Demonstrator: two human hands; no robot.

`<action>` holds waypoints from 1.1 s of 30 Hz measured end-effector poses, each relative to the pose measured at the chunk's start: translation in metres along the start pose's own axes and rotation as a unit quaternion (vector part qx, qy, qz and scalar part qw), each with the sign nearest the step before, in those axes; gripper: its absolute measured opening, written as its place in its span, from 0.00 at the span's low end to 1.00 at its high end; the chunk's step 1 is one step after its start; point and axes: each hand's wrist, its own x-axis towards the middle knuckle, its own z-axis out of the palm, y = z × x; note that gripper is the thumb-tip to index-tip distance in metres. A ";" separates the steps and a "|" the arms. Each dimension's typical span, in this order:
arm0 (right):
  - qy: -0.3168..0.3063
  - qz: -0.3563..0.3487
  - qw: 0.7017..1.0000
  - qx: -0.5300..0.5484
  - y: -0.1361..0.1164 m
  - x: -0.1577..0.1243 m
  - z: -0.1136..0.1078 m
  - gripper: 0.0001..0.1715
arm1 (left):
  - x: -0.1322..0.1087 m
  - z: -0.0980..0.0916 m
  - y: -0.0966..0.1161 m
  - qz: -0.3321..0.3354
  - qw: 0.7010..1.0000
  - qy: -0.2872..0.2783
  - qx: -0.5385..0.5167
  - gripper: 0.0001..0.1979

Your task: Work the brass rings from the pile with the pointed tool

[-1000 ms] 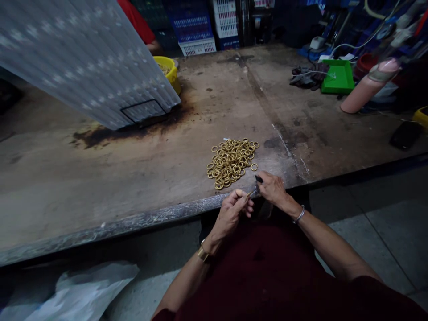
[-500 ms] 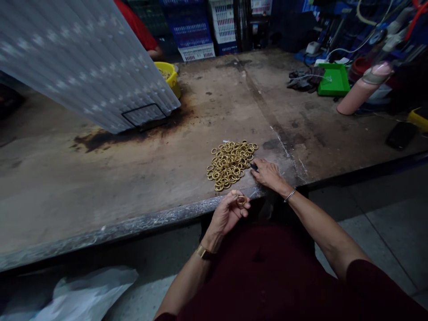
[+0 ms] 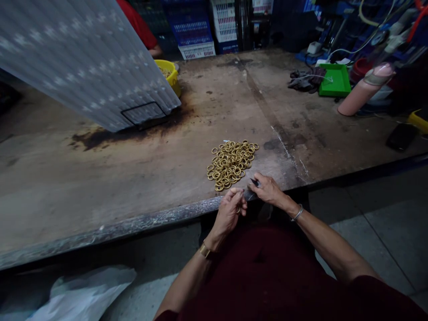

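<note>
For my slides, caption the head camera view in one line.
At a worn workbench edge, left hand curled, right hand pinching a small dark tool, beside a pile of brass rings.

The left hand (image 3: 230, 208) curls at the near edge of the desk (image 3: 100, 187). Its fingers cover whatever they pinch, which is too small to name. Only a dark tip of the tool (image 3: 254, 182) pokes out of the right hand (image 3: 268, 189), and the rest sits inside the closed fingers. Single rings in the brass ring pile (image 3: 230, 162) blur together and cannot be counted. A grey patterned sheet (image 3: 83, 58), cut off by the top and left edges, hides most of a person in a red sleeve (image 3: 138, 24) and part of the yellow tub (image 3: 170, 73). A yellow thing (image 3: 420, 121) is cut off by the right edge, and the white bag (image 3: 80, 292) by the bottom edge.
</note>
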 end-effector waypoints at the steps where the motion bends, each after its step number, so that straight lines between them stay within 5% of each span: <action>1: 0.004 -0.010 0.999 0.048 -0.002 -0.004 0.003 0.07 | 0.000 0.000 0.000 0.004 1.000 0.010 0.009 0.25; 8: 0.000 -0.025 0.975 0.221 -0.020 -0.016 0.008 0.10 | 0.001 -0.007 -0.003 0.016 0.996 0.018 0.084 0.20; 17: -0.102 0.101 0.917 0.372 -0.024 -0.022 0.007 0.18 | 0.000 -0.006 -0.002 0.210 0.946 0.033 0.247 0.09; 26: -0.056 0.095 0.927 0.358 -0.020 -0.017 0.013 0.17 | 0.000 -0.008 -0.001 0.048 0.982 -0.040 0.178 0.19; 33: -0.054 0.088 0.923 0.371 -0.028 -0.018 0.008 0.15 | 0.002 -0.007 0.000 0.013 0.993 -0.066 0.092 0.21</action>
